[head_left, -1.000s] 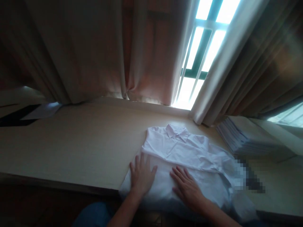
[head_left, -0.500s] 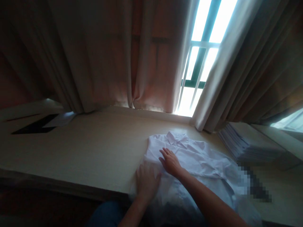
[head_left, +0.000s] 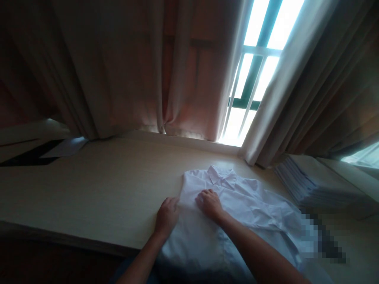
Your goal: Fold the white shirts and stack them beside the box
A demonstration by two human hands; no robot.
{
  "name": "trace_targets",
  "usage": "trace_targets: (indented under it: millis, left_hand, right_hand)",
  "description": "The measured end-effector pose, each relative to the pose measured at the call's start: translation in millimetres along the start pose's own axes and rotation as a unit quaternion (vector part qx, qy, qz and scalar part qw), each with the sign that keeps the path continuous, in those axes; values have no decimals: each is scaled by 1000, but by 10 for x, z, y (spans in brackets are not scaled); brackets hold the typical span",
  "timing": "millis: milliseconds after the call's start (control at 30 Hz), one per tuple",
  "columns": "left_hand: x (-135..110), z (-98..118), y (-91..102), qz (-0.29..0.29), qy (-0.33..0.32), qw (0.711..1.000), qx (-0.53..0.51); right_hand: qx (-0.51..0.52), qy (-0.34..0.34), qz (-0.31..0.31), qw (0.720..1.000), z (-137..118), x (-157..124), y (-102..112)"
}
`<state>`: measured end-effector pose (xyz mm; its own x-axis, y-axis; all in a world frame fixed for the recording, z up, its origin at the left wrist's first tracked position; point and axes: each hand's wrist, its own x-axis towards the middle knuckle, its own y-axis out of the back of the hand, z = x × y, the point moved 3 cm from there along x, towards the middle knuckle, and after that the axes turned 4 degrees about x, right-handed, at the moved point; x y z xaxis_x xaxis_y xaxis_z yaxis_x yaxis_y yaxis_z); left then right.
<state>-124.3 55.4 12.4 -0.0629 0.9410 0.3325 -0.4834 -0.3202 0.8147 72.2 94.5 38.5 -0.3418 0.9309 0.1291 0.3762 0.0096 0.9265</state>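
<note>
A white collared shirt (head_left: 198,232) lies front up on the table, its collar toward the window and its lower part hanging past the near edge. At the shirt's left side edge, my left hand (head_left: 167,215) is closed with its fingers curled over the cloth. My right hand (head_left: 211,203) rests on the upper front below the collar, fingers bent in and gathered on the fabric. The fingertips of both hands are mostly hidden. Creases run across the shirt's right side, where a sleeve is folded over.
The pale table (head_left: 112,189) stretches left, with a dark flat item and a paper sheet (head_left: 63,148) at its far left. A stack of folded white cloth or paper (head_left: 314,181) sits at the right. Curtains (head_left: 127,71) and a bright window (head_left: 257,71) stand behind.
My left hand has moved left from the shirt's front to its side edge and closed. My right hand's spread fingers have curled in on the fabric. The view has shifted slightly.
</note>
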Motion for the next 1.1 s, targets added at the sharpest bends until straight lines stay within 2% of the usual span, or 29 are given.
trace_targets:
  millis: [100, 200, 333, 500, 633, 767, 1000, 1100]
  left_hand:
    - [28, -71, -9, 26, 29, 998, -58]
    - [50, -108, -21, 30, 28, 993, -114]
    - [50, -146, -38, 9, 31, 988, -148]
    - [35, -187, -46, -11, 43, 990, -132]
    - [31, -204, -37, 16, 53, 991, -125]
    - [32, -229, -61, 24, 80, 992, -98]
    - [43, -270, -79, 44, 102, 992, -56]
    - [46, -254, -55, 33, 98, 994, -33]
  right_hand:
    - [-15, -9, 9, 1000, -37, 464, 132]
    - [-17, -5, -4, 1000, -63, 953, 171]
    - [-15, 9, -37, 999, -83, 1417, 59]
    - [-11, 28, -71, 997, -134, 1745, -142]
    - [-11, 2, -58, 998, -77, 1923, -183]
    - [-12, -36, -26, 999, 19, 1979, -179]
    - [-5, -61, -10, 998, -9, 1937, -197]
    - [-4, -56, 7, 998, -105, 1760, -110]
